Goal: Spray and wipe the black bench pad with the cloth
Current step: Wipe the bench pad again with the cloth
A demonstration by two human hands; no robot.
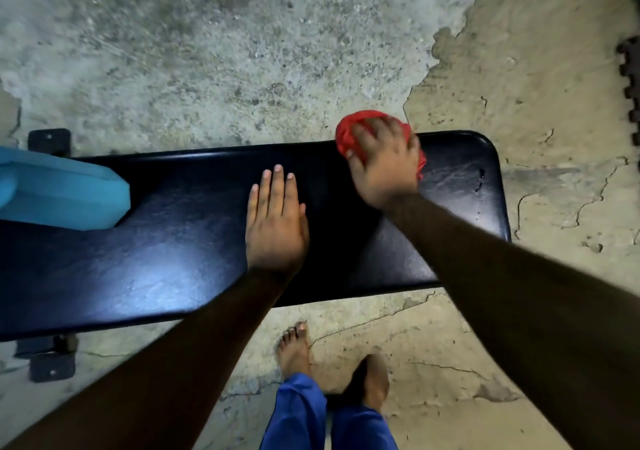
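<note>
The black bench pad runs across the view from left to right, glossy with a light patch on its left half. My right hand presses a bunched red cloth against the pad's far edge near its right end. Flat on the middle of the pad lies my left hand, fingers together and holding nothing. A few wet drops show near the pad's right end. No spray bottle is in view.
A blue object rests on the pad's left end. Bench feet stick out at the left. My bare feet stand on cracked concrete floor in front of the bench. A dark puzzle mat edge lies at far right.
</note>
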